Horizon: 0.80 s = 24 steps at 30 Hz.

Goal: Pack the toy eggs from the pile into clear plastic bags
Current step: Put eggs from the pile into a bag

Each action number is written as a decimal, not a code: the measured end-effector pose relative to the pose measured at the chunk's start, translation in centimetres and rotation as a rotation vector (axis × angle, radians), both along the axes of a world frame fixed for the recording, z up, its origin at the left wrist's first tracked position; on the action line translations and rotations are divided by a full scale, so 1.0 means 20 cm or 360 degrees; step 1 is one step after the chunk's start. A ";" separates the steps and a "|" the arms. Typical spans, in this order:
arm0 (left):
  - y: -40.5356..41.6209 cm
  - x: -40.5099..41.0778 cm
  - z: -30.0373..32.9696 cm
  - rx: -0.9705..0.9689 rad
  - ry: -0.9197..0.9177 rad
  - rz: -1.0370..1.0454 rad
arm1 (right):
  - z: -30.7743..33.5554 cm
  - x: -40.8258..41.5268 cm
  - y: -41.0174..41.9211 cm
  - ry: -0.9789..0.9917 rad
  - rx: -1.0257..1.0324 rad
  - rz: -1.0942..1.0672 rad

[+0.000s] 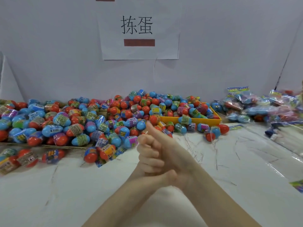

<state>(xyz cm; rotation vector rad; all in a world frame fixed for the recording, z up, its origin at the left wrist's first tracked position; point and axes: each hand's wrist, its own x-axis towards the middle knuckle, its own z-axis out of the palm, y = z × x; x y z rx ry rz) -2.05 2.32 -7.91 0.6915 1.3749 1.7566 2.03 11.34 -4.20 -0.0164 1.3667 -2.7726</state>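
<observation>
Left hand [151, 155] fingers curled round right hand [168, 154], clasped together, near egg pile [82, 118]

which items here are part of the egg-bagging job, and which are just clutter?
Job:
- pile of toy eggs
- filled bags
- clear plastic film on the table
- left hand and right hand, clasped together, holding no egg

Lying about:
- yellow tray
- paper sign on the wall
</observation>
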 end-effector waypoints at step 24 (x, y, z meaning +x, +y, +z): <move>0.02 -0.08 -0.09 -0.0530 0.1492 0.0506 | 0.15 0.66 0.92 -0.0666 0.1659 -0.2042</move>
